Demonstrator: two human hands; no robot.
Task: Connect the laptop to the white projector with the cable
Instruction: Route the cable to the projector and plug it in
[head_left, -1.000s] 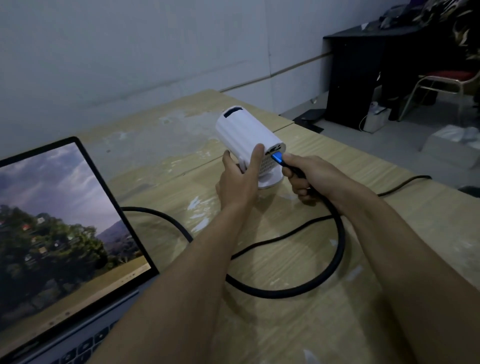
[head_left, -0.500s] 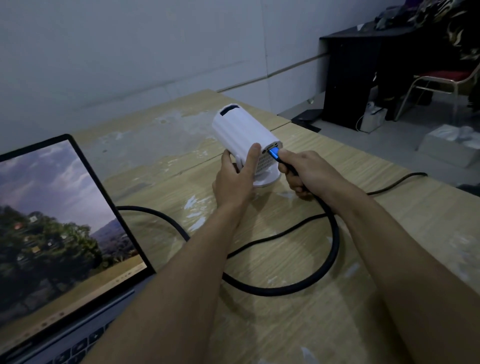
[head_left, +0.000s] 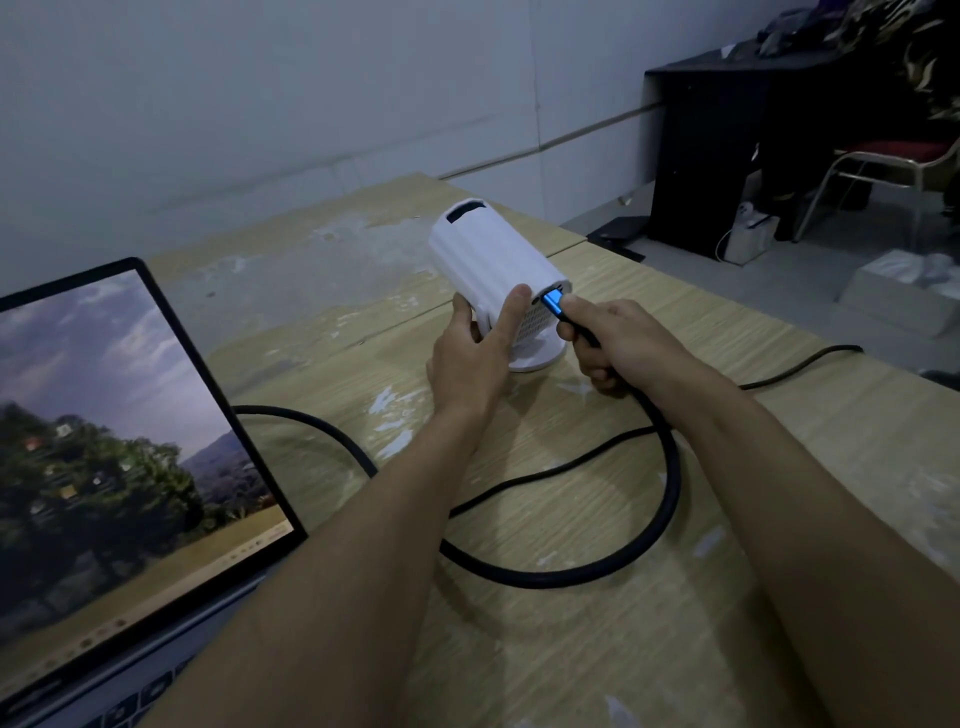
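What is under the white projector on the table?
The white projector sits tilted on a round white base resting on the wooden table. The left hand hides the stand joint.

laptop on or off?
On. The laptop stands lid open, its screen lit with a landscape wallpaper and dock icons.

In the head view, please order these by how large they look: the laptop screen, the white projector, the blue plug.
Largest to smallest, as they look:
1. laptop screen, though it is nearest the camera, which enlarges it
2. white projector
3. blue plug, in the right hand
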